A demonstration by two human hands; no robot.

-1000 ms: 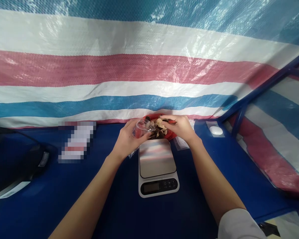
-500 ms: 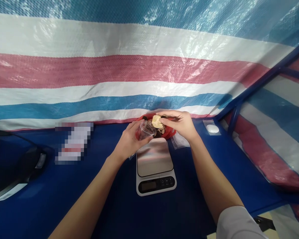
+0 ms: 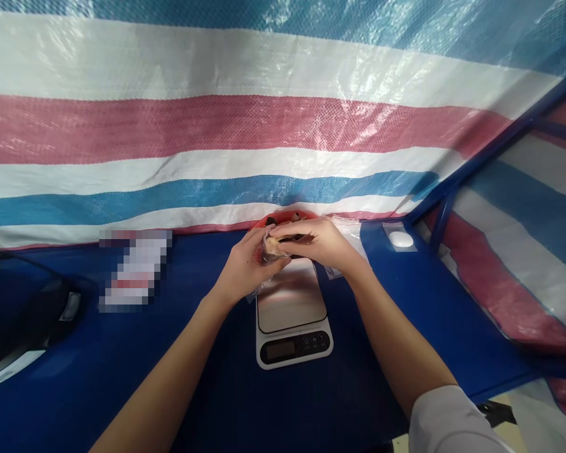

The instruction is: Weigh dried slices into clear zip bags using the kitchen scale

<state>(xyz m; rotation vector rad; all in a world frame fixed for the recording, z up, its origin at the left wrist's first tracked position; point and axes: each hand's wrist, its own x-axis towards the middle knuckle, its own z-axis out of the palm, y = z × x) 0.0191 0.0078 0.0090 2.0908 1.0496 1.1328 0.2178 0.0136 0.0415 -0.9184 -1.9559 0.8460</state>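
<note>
My left hand [image 3: 240,267] is closed around a small clear plastic bag [image 3: 265,257], its mouth facing right. With thumb and fingers, my right hand [image 3: 327,242] pinches a pale yellow dried slice [image 3: 274,246] at that mouth, partly inside the bag. Both hands are over the near side of a red basket [image 3: 261,223], which holds brownish dried pieces and is largely hidden by them. Just below the hands, a white kitchen scale [image 3: 292,299] with a shiny plate lies on the blue table; nothing rests on its plate.
Clear plastic bags [image 3: 358,236] lie right of the basket. Farther right is a white oval object [image 3: 400,239] on a clear packet. A blurred-out paper [image 3: 139,267] and a black bag-like item [image 3: 23,314] are at left. A striped tarp [image 3: 217,126] hangs behind the table.
My right hand has moved left and slightly down, bringing the yellow slice from above the basket to the bag's mouth. My left hand stays nearly where it was.
</note>
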